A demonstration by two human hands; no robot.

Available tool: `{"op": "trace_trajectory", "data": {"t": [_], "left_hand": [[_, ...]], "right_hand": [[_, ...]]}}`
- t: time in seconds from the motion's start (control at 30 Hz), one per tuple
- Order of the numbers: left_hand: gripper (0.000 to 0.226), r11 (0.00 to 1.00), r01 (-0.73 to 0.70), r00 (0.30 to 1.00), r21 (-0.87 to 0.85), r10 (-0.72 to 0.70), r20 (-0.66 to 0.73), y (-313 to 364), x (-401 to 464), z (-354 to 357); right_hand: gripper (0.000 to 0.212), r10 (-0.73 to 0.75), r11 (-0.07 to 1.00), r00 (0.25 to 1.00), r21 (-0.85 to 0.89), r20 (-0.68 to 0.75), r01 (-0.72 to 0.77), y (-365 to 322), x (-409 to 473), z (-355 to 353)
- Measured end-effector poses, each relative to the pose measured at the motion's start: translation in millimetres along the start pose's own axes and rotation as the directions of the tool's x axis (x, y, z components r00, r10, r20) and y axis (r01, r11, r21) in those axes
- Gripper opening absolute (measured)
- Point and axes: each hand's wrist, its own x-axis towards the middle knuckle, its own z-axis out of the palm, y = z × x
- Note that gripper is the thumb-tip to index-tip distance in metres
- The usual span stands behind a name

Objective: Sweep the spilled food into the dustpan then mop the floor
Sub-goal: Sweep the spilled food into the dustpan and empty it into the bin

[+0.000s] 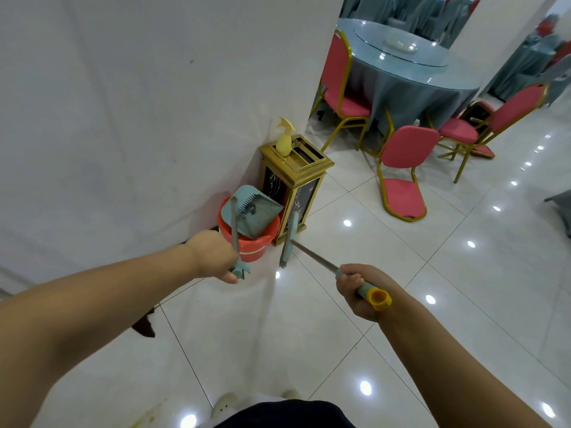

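My left hand grips the top of a thin metal handle that runs up to a teal dustpan. The dustpan's pan sits tilted inside a red bucket by the white wall. My right hand grips the teal, yellow-capped end of a broom handle. The broom's narrow teal head stands on the floor beside the bucket, in front of a gold bin. A dark stain lies on the tiles near the wall at the lower left.
A gold-framed waste bin stands against the wall corner with a yellow spray bottle on top. Behind it are pink chairs with gold frames around a round blue-clothed table. Glossy white tiles stretch to the right.
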Motion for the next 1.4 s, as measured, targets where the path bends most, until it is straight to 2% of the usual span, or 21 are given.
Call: {"op": "trace_trajectory", "data": {"t": [0.17, 0.3, 0.47, 0.57, 0.63, 0.7, 0.9, 1.07, 1.4], "left_hand": [[0.053, 0.990, 0.125, 0.983, -0.063, -0.133, -0.130, -6.5, -10.3, -15.3], [0.061, 0.928, 0.241, 0.935, -0.285, -0.300, -0.187, -22.5, -21.7, -24.3], [0.062, 0.748, 0.341, 0.831, -0.570, -0.523, -0.189, -47.7, -50.9, -32.0], [0.063, 0.610, 0.324, 0.774, -0.723, -0.611, -0.168, -60.6, -71.2, -40.9], [0.062, 0.484, 0.277, 0.750, -0.830, -0.649, -0.128, -67.1, -81.3, -43.6], [0.060, 0.360, 0.215, 0.746, -0.908, -0.661, -0.086, -71.8, -88.6, -42.9], [0.058, 0.140, 0.084, 0.780, -0.987, -0.625, -0.022, -68.9, -93.7, -34.2], [0.059, 0.085, 0.041, 0.823, -0.996, -0.568, -0.015, -47.6, -72.8, -23.2], [0.055, 0.020, 0.092, 0.895, -0.996, -0.440, 0.073, 0.5, 30.6, -32.8]], "right_hand": [[0.017, -0.016, 0.997, 1.000, 0.074, 0.016, 0.014, 0.6, -6.7, 6.8], [0.007, -0.059, 0.998, 0.998, 0.005, 0.025, 0.059, -3.4, -11.1, 14.4], [0.010, -0.076, 0.991, 0.997, -0.108, 0.012, 0.077, -8.8, -15.9, 32.4], [0.004, -0.112, 0.980, 0.993, -0.160, 0.026, 0.115, -12.4, -20.8, 49.7], [0.004, -0.129, 0.971, 0.991, -0.198, 0.036, 0.134, -14.6, -24.3, 60.7], [0.004, -0.132, 0.965, 0.991, -0.225, 0.029, 0.136, -15.3, -27.8, 69.5], [0.005, -0.149, 0.962, 0.989, -0.237, -0.027, 0.138, -14.6, -27.0, 86.1], [0.011, -0.158, 0.952, 0.982, -0.279, -0.099, 0.125, -25.9, -12.4, 87.8], [0.010, -0.100, 0.949, 0.975, -0.313, -0.197, 0.034, -79.8, 41.7, 65.8]]}}
